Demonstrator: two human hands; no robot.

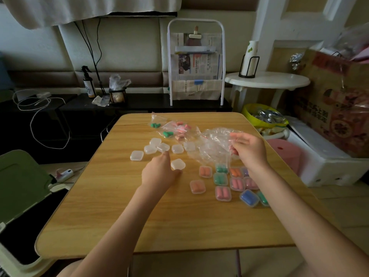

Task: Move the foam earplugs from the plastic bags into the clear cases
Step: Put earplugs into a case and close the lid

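On the wooden table (139, 226), several empty clear cases (150, 149) lie in a loose group at the centre left. My left hand (159, 173) pinches one more empty case (178, 164) between thumb and forefinger. Several shut cases filled with pink, orange, green and blue earplugs (223, 193) sit at the right. My right hand (249, 148) pinches a crumpled, empty-looking plastic bag (215, 145) above them. Small bags with green earplugs (155, 125) and pink earplugs (180, 127) lie at the table's far edge.
A green bin (20, 186) stands left of the table, with a power strip (65, 173) on the floor behind it. A pink stool (287, 154), a white foam box (319, 162) and a yellow bowl (263, 116) crowd the right side.
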